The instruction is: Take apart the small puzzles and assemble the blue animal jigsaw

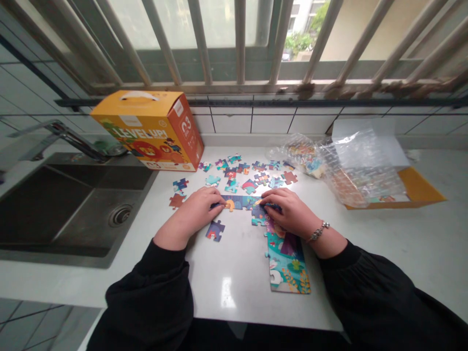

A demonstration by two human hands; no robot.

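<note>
Joined puzzle pieces (288, 265) run up the right side of the white counter, with a strip of joined pieces (238, 202) along the top going left. My left hand (199, 210) is closed, its thumb and fingers pressed at the left end of that strip, on a piece mostly hidden under them. At the upper right corner of the joined part, my right hand (288, 209) rests with fingers bent over a dark blue piece. A loose purple piece with a red figure (215, 230) lies just below my left hand. Several loose pieces (249, 185) are scattered beyond the strip.
An orange puzzle box (146, 131) stands at the back left, beside a dark sink (66, 209) with a faucet (69, 139). At the right lie clear bubble wrap (343, 170) and an open orange box part (420, 187). Window bars (240, 44) rise behind the counter (226, 273).
</note>
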